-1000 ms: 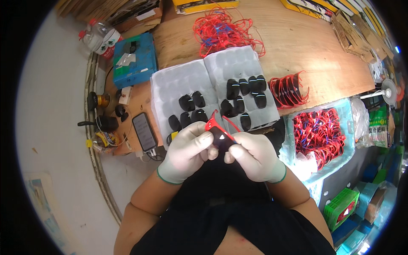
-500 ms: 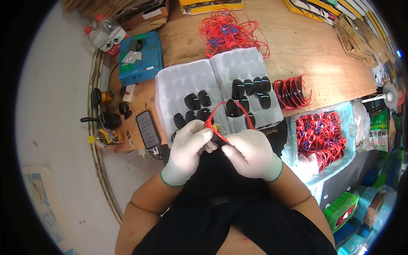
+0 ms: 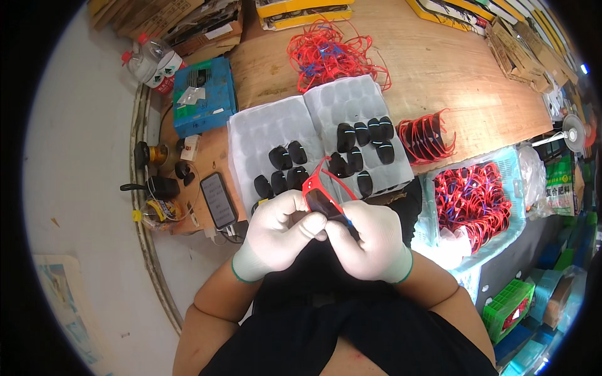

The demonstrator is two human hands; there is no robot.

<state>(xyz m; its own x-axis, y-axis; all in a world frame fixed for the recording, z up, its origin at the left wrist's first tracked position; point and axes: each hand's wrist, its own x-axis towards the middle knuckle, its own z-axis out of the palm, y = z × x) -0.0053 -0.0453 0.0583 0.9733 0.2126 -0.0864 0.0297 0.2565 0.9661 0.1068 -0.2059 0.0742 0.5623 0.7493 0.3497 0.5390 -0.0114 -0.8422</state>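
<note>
Both my hands wear white knit gloves with green cuffs. Between them is a pair of red-framed sunglasses (image 3: pixel 325 199), with a dark lens showing in the front and a red temple arm pointing up. My left hand (image 3: pixel 279 232) grips the frame's left side, thumb pressed inward. My right hand (image 3: pixel 373 241) pinches the lower right part, and the two thumbs nearly meet under the lens. Just beyond lie loose dark lenses (image 3: pixel 346 136) in the pockets of two white paper-lined trays (image 3: pixel 263 128). My fingers hide part of the sunglasses.
A tangle of red frames (image 3: pixel 332 53) lies behind the trays. Sunglasses with lenses (image 3: pixel 427 138) stand in a row at right, above a blue-lined crate (image 3: pixel 473 200) full of red frames. A phone (image 3: pixel 218 199), a blue box (image 3: pixel 204 97) and bottles (image 3: pixel 150 62) are at left.
The sunglasses have turned, so the dark lens now faces up more fully. My hands have shifted slightly down, and their thumbs have come closer together.
</note>
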